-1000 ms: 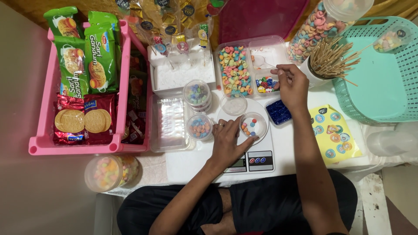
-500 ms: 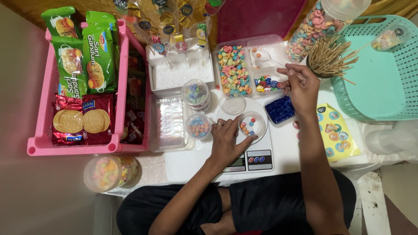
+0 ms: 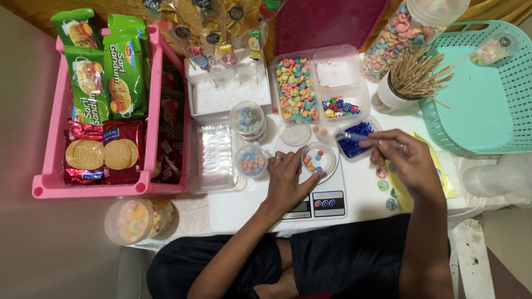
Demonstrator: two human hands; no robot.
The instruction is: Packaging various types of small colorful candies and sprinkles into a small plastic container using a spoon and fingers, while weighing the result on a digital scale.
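- Left hand [image 3: 288,180] steadies a small cup [image 3: 319,158] on the scale [image 3: 321,202], near the table's front edge.
- Cup holds a few candies; not full.
- Right hand [image 3: 402,158] pinches a blue strip [image 3: 354,136] over the blue tray [image 3: 354,145].

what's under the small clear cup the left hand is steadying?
The small clear cup, holding a few coloured candies, sits on a white kitchen scale. The left hand covers part of the platform; the display stays partly visible.

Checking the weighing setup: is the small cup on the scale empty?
No, the small cup on the scale holds a few coloured candies, steadied by the left hand.
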